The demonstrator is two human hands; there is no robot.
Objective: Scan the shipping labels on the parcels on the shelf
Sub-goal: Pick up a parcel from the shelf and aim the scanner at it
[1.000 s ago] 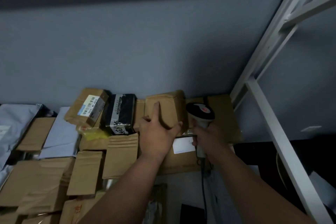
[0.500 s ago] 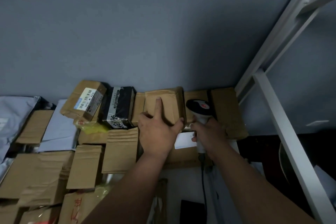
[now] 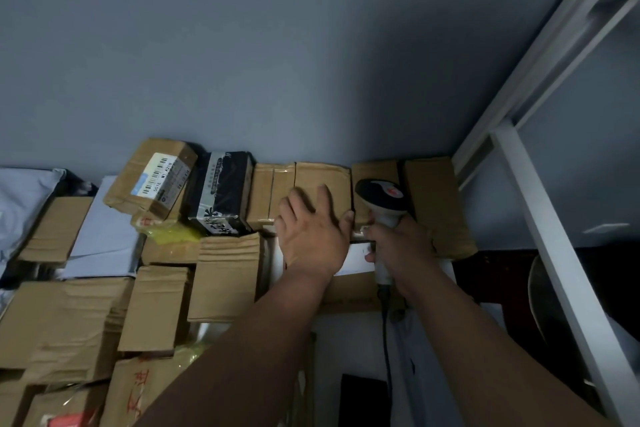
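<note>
Close around, taped cardboard boxes [image 3: 221, 274] crowd a glossy black packet [image 3: 221, 192]; left hand [image 3: 311, 236] lies flat on one box [image 3: 322, 180], right hand [image 3: 401, 246] grips a scanner [image 3: 382, 199], seemingly blocking the label [image 3: 356, 258].

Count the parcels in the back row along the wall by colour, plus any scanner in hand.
Brown cardboard parcels: 5
Black parcel: 1
Barcode scanner, held in the right hand: 1
Total: 7
</note>
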